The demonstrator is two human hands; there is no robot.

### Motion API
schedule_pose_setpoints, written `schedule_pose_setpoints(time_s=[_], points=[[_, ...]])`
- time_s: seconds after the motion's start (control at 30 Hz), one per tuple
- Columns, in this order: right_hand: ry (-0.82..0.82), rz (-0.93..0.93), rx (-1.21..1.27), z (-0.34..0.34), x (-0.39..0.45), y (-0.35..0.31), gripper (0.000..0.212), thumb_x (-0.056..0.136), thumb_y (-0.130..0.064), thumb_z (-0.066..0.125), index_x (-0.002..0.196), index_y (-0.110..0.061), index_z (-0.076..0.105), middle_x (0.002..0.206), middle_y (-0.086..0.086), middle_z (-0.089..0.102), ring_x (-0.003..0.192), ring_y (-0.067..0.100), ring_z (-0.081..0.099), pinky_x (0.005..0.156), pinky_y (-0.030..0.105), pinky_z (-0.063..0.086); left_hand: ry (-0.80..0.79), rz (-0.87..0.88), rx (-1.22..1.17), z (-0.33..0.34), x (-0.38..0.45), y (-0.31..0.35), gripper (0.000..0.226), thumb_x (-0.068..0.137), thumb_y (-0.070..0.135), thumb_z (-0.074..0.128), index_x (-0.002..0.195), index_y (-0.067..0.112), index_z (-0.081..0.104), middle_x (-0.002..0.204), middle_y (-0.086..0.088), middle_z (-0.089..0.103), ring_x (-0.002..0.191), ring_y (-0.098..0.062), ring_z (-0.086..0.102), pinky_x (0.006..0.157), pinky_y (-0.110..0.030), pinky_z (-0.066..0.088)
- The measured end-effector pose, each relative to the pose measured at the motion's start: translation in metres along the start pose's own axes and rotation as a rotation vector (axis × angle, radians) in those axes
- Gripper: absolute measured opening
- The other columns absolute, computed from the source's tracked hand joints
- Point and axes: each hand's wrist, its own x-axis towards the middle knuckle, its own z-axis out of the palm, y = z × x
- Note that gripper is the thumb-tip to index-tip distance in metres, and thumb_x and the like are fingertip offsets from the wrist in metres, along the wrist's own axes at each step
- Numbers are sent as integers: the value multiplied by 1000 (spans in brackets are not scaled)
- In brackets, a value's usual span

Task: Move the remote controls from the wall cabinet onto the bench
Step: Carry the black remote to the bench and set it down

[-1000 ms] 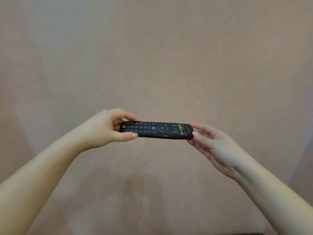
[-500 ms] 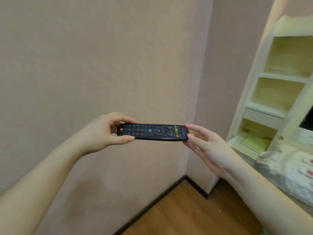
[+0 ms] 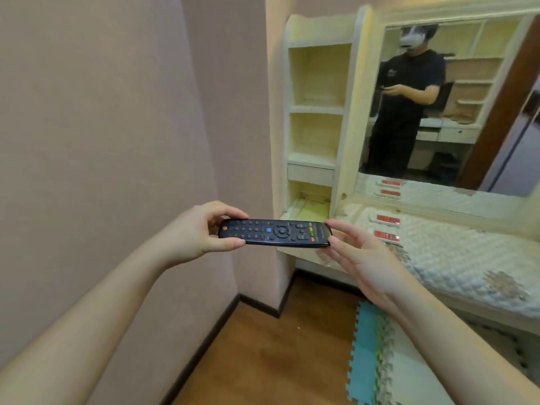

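Observation:
A black remote control [image 3: 274, 232] with coloured buttons is held level in the air, buttons up, at chest height. My left hand [image 3: 201, 232] pinches its left end between thumb and fingers. My right hand [image 3: 359, 255] touches the right end with its fingertips, fingers extended. Behind the remote stands a cream cabinet [image 3: 315, 118] with open shelves. To its right a bench [image 3: 455, 258] under a quilted white cover carries two red-and-white remotes [image 3: 387, 228].
A large mirror [image 3: 455, 112] above the bench reflects a person in dark clothes. A pink wall [image 3: 102, 141] runs along the left. Blue foam mats [image 3: 368, 355] lie on the wooden floor [image 3: 263, 355] at the lower right.
The view has swung right from the bare wall, bringing the cabinet, mirror and bench into sight. The remote stays held between both hands in the same grip.

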Motion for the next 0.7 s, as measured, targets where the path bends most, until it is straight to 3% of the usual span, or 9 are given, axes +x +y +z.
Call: schedule_pose_setpoints(time_s=[0.13,0.33,0.47,0.6,0.7], points=[[108,11,-8,-68,8,-3,32,95,0,50,125,-9,55,121,13,63,113,23,62,92,22,52,-77,45,-42,52,56,19,38,76,14,79,110,25,66,111,1,63,99,-6,64,88,-16,50],[213,28,-134,-141,12,6,31,95,-9,54,120,-27,60,121,2,66,105,12,67,104,35,44,-171,53,-87,113,116,34,40,75,16,79,111,29,67,112,4,61,98,-6,64,83,-11,46],[272,32,-157,-171,13,10,32,93,-16,56,121,-33,60,123,-2,65,108,11,65,107,41,41,-232,51,-93,139,148,39,40,75,23,80,111,35,67,110,9,63,96,-5,64,86,-16,48],[348,53,-117,-186,22,16,32,94,-13,55,123,-28,59,124,3,63,107,13,66,104,37,45,-277,21,-166,155,180,39,40,74,18,81,109,32,68,99,7,72,84,-3,64,79,-14,48],[392,69,-117,-191,35,24,32,95,-10,53,123,-25,58,124,5,63,106,14,66,99,32,48,-315,-7,-285,165,204,27,42,74,12,80,111,27,68,103,4,73,91,-5,68,79,-11,47]])
